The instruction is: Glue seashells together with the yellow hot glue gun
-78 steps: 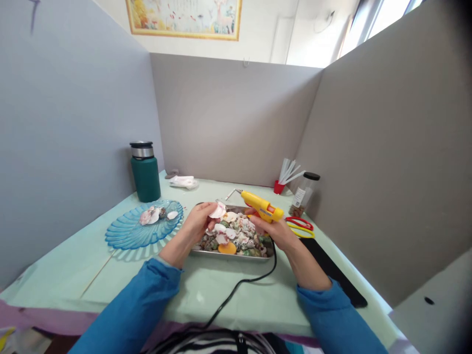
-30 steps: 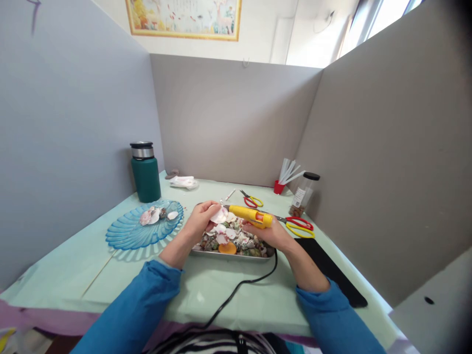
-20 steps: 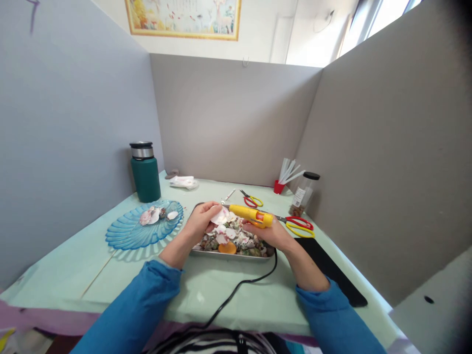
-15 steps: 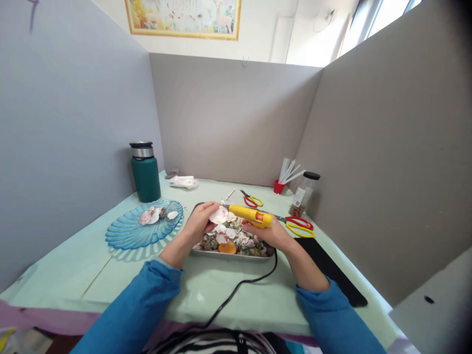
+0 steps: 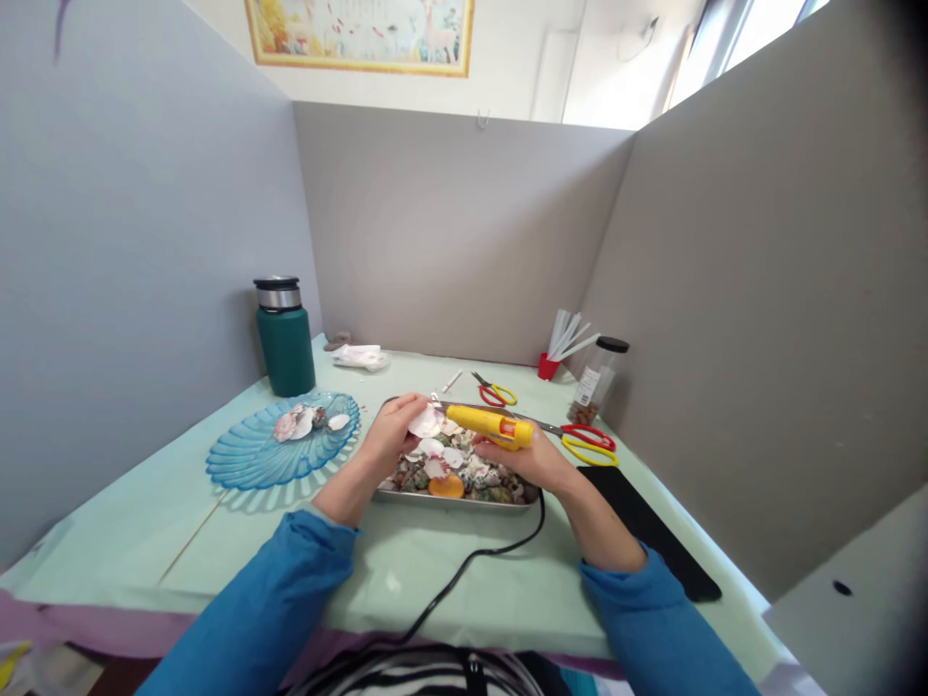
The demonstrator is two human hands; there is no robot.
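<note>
My right hand (image 5: 533,461) is wrapped round a yellow hot glue gun (image 5: 485,425), its nozzle pointing left. A white seashell (image 5: 426,422) is pinched in my left hand (image 5: 395,430), close by the nozzle. Both hands are over a metal tray (image 5: 456,503) heaped with shells and small snail shells. An orange shell (image 5: 447,486) lies at the tray's front. From the gun's side a black cord (image 5: 464,570) runs down over the table's front edge. The exact spot where nozzle and shell meet is too small to make out.
A blue glass plate (image 5: 253,454) with several shells stands left, before a green bottle (image 5: 285,338). Two pairs of scissors (image 5: 589,445) lie behind and right of the tray. A jar (image 5: 595,382), a red cup of glue sticks (image 5: 549,366) and a black mat (image 5: 652,532) are at right.
The glue gun and the white shell have shifted slightly left. Both hands keep their grip.
</note>
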